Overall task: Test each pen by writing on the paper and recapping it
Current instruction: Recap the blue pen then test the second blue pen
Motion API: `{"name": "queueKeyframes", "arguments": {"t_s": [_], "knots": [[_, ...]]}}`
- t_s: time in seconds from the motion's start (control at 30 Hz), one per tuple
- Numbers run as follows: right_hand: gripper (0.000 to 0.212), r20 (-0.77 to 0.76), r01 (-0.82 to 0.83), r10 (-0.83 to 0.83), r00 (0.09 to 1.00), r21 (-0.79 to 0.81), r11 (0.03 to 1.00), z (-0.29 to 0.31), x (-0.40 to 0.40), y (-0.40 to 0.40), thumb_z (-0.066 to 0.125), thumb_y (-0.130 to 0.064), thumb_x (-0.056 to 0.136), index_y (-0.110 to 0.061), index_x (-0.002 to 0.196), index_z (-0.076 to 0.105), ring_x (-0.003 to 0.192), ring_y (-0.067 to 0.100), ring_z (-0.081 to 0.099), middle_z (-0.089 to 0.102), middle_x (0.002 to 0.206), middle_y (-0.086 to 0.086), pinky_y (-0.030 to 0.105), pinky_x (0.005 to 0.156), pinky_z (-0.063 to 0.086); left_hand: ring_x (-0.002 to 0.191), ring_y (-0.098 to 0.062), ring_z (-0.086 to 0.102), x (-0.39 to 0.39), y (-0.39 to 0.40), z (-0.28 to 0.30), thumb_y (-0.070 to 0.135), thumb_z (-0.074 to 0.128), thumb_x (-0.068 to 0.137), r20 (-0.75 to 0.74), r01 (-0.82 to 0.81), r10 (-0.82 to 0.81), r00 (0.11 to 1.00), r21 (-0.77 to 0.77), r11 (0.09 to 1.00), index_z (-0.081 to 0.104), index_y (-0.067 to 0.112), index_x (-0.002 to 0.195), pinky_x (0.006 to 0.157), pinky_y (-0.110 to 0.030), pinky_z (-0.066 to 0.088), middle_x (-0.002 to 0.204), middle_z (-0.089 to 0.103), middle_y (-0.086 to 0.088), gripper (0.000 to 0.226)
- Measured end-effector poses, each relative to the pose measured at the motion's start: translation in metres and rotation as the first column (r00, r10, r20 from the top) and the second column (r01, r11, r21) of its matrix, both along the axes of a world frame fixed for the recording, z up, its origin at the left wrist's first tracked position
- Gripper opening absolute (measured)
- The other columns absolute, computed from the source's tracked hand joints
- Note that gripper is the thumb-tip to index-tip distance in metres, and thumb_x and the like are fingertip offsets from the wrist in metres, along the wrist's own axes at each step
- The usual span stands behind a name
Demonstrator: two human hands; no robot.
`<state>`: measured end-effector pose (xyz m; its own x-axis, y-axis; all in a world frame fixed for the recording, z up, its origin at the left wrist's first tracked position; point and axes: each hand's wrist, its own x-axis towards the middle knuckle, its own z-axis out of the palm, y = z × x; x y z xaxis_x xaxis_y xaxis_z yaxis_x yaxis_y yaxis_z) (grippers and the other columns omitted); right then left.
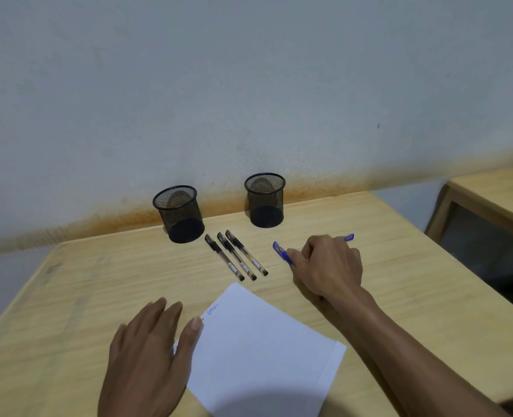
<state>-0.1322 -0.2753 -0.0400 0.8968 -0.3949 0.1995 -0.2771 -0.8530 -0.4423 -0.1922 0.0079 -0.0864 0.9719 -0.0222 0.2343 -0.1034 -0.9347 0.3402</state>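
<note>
A white sheet of paper (261, 350) lies on the wooden table (77, 296), with a little blue writing near its upper left edge. My left hand (150, 353) rests flat beside it, fingers straight, thumb on the sheet's left edge. Three capped black pens (235, 255) lie side by side above the paper. To their right my right hand (327, 266) curls over a capped blue pen (282, 251), its fingers around the barrel. A second blue pen (347, 237) pokes out behind that hand. Most of both blue pens is hidden.
Two black mesh pen cups stand at the back by the wall, one at left (179, 213) and one at right (265, 200). Another wooden table (496, 191) stands off to the right across a gap.
</note>
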Motion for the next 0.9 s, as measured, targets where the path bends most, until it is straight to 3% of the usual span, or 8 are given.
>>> {"name": "queueKeyframes", "arguments": {"t_s": [0.17,0.27,0.47,0.53,0.6,0.7,0.8,0.9], "knots": [[0.032,0.002,-0.086,0.087,0.996,-0.123,0.989,0.007,0.011,-0.03,0.056,-0.043,0.098,-0.03,0.123,0.07,0.123,0.024,0.046,0.062,0.125,0.0,0.043,0.098,0.037,0.139,-0.018,0.039,0.0,0.0,0.0,0.073,0.021,0.085,0.001,0.006,-0.006,1.0,0.026,1.0,0.06,0.025,0.129,0.112,-0.049,0.03,0.145,0.051,0.001,0.076],[0.032,-0.125,-0.17,0.149,0.981,-0.176,0.97,0.007,0.021,-0.052,0.06,-0.049,0.096,-0.033,0.121,0.073,0.122,0.026,0.044,0.059,0.123,0.001,0.042,0.091,0.037,0.139,-0.018,0.039,-0.001,-0.001,0.0,0.074,0.02,0.084,0.004,-0.001,0.001,1.0,0.029,1.0,0.06,0.025,0.129,0.112,-0.049,0.031,0.145,0.051,0.001,0.077],[0.025,-0.061,-0.208,0.2,0.978,-0.204,0.957,0.005,0.018,-0.061,0.061,-0.044,0.097,-0.027,0.108,0.075,0.109,0.023,0.049,0.062,0.112,0.0,0.036,0.081,0.036,0.141,-0.017,0.036,-0.002,-0.002,0.003,0.075,0.02,0.084,-0.001,-0.003,0.003,1.0,0.035,0.999,0.057,0.026,0.133,0.114,-0.048,0.029,0.147,0.048,0.002,0.078],[0.021,0.09,-0.198,0.195,0.977,0.024,0.98,0.006,0.011,-0.058,0.061,-0.04,0.098,-0.022,0.098,0.072,0.102,0.023,0.055,0.065,0.102,0.0,0.038,0.078,0.044,0.141,-0.017,0.036,-0.003,-0.002,0.004,0.075,0.02,0.084,-0.006,0.001,-0.001,1.0,0.036,0.999,0.057,0.026,0.133,0.114,-0.048,0.029,0.147,0.048,0.002,0.079],[0.021,0.263,-0.259,0.18,0.948,0.306,0.916,0.012,0.0,-0.049,0.064,-0.037,0.098,-0.019,0.089,0.068,0.086,0.019,0.062,0.068,0.089,-0.003,0.035,0.071,0.049,0.14,-0.018,0.037,-0.004,-0.003,0.006,0.075,0.02,0.084,0.0,-0.003,0.003,1.0,0.043,0.999,0.057,0.025,0.132,0.114,-0.049,0.029,0.147,0.049,0.001,0.078],[0.011,0.386,-0.363,0.155,0.909,0.556,0.748,0.026,-0.02,-0.025,0.068,-0.031,0.096,-0.021,0.094,0.069,0.07,0.017,0.064,0.07,0.08,0.001,0.034,0.067,0.053,0.14,-0.018,0.038,-0.006,-0.003,0.008,0.075,0.021,0.084,-0.007,-0.009,0.009,1.0,0.046,0.999,0.057,0.026,0.132,0.114,-0.048,0.03,0.147,0.049,0.001,0.077],[0.005,0.454,-0.471,0.164,0.876,0.73,0.494,0.034,-0.038,-0.004,0.068,-0.018,0.096,-0.018,0.1,0.071,0.064,0.013,0.06,0.062,0.07,0.004,0.03,0.065,0.055,0.137,-0.018,0.043,-0.01,-0.006,0.014,0.074,0.024,0.084,-0.015,-0.009,0.009,1.0,0.025,1.0,0.06,0.026,0.128,0.111,-0.048,0.033,0.141,0.054,0.004,0.075],[0.009,0.458,-0.486,0.165,0.874,0.801,0.35,0.034,-0.051,0.012,0.067,-0.015,0.097,-0.009,0.094,0.071,0.063,0.009,0.062,0.065,0.076,0.006,0.023,0.064,0.055,0.121,-0.018,0.057,-0.017,-0.016,0.03,0.066,0.044,0.084,0.048,0.01,0.001,0.999,-0.239,0.971,0.063,0.024,0.122,0.1,-0.04,0.042,0.122,0.064,0.01,0.06]]}}
